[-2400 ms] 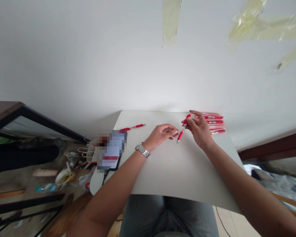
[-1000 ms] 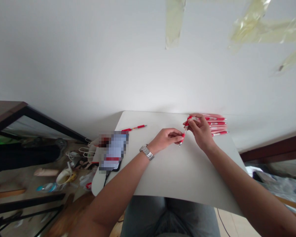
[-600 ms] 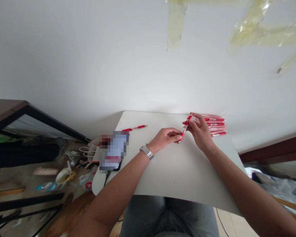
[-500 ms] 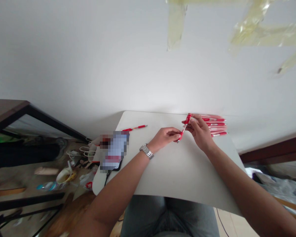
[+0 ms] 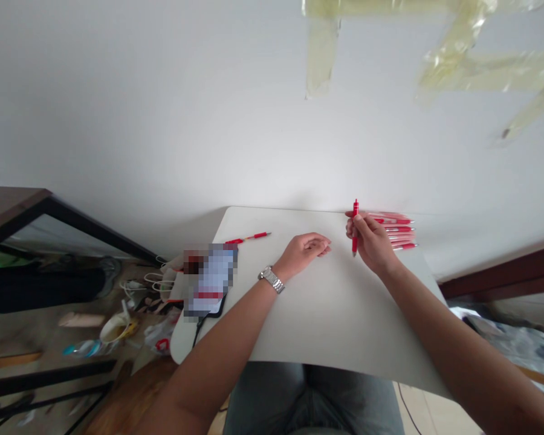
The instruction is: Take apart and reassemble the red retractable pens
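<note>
A red pen (image 5: pixel 355 243) stands nearly upright in my right hand (image 5: pixel 375 241), pinched between thumb and fingers, its tip pointing down. Just behind that hand lies a row of several red and clear pens (image 5: pixel 401 229) at the table's back right. My left hand (image 5: pixel 304 252), with a metal watch at the wrist, hovers over or rests on the table's middle; its fingers are curled together and nothing shows in them. Farther left, another red pen (image 5: pixel 254 236) lies by itself near the back left corner.
The white table (image 5: pixel 326 314) stands against a wall with tape on it. A phone (image 5: pixel 212 278), blurred out, sits at the left edge with a cable running from it. Left of the table, the floor holds a bottle (image 5: pixel 84 348), a cup (image 5: pixel 114 328) and bags.
My left hand has let go of the pen's lower end. My right hand has drawn the pen to the right and turned it from slanted to nearly upright.
</note>
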